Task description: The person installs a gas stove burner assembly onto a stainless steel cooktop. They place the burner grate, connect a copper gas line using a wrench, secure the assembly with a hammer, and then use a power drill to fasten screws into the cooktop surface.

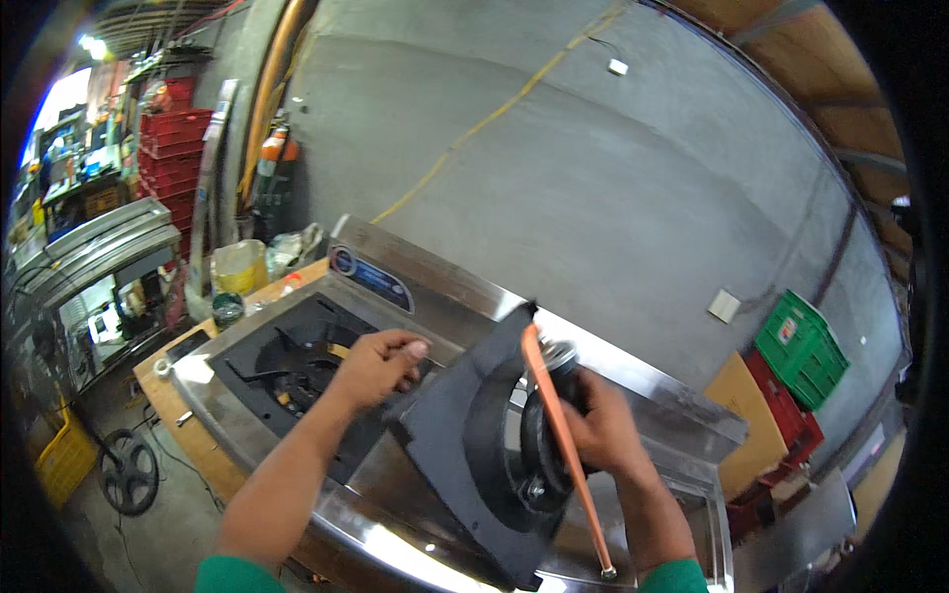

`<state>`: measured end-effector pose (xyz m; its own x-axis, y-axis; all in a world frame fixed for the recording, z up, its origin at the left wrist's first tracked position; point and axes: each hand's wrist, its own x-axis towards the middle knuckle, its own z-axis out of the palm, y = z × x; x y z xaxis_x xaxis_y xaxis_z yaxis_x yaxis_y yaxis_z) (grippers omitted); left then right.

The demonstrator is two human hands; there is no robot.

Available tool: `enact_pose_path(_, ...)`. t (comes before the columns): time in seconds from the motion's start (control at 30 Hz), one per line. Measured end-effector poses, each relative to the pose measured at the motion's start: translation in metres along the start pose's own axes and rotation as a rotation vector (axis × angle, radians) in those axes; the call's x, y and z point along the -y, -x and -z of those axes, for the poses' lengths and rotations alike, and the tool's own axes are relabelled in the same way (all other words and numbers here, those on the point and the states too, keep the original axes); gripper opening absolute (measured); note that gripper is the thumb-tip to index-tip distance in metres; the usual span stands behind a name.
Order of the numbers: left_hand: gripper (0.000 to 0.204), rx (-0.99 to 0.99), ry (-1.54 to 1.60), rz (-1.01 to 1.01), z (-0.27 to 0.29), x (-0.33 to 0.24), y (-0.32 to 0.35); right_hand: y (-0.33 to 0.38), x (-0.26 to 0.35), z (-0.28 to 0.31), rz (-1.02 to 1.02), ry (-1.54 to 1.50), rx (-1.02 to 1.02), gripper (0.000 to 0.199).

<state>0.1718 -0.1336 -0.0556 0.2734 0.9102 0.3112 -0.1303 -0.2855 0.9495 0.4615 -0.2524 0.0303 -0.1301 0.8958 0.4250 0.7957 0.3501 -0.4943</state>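
Observation:
A square black burner plate [435, 435] is tilted up on edge over the steel stove. Fixed to its underside is a round black burner [539, 445] with a copper-coloured pipe [560, 425] running down across it. My right hand [605, 420] grips the burner behind the pipe. Left of the plate, my left hand [376, 371] is raised with curled fingers; whatever may be in them is hidden. Below that hand, a second black burner plate [267, 376] lies flat in the stove top [341, 287].
A wooden bench edge [163, 385] shows left of the stove, with a jar [227, 308] on it. A gas cylinder [275, 163] stands against the wall. Red crates [173, 148] are stacked at the left. A green crate [799, 346] and cardboard [746, 425] lie at the right.

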Motion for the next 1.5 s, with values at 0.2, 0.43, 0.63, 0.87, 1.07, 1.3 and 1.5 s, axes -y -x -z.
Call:
enact_pose_path(0.2,0.04,0.22,-0.177,0.025,-0.034,0.003,0.017,0.034,-0.004,0.061,0.277,-0.558,-0.591,0.044)
enact_pose_path(0.43,0.08,0.749,0.408,0.129,-0.204,-0.02,0.044,0.135,-0.042,0.122,0.491,-0.783,-0.862,0.052)
enact_pose_path(0.63,0.086,0.651,1.08,0.286,-0.308,-0.061,0.117,0.195,-0.037,0.171,0.43,-0.815,-0.917,0.053)
enact_pose_path(0.87,0.068,0.705,1.437,0.258,-0.363,-0.09,0.17,0.192,-0.038,0.215,0.418,-1.136,-0.909,0.054)
enact_pose_path(1.07,0.058,0.449,1.433,0.331,-0.366,-0.045,0.182,0.235,-0.111,0.271,0.237,-0.789,-0.519,0.045)
enact_pose_path(1.3,0.079,0.305,0.853,-0.139,-0.373,-0.073,0.173,0.297,-0.082,0.375,0.322,-0.405,-0.796,0.063)
enact_pose_path(1.5,0.087,0.332,0.591,-0.092,-0.382,-0.091,0.143,0.306,-0.118,0.313,0.009,-0.147,-0.882,0.053)
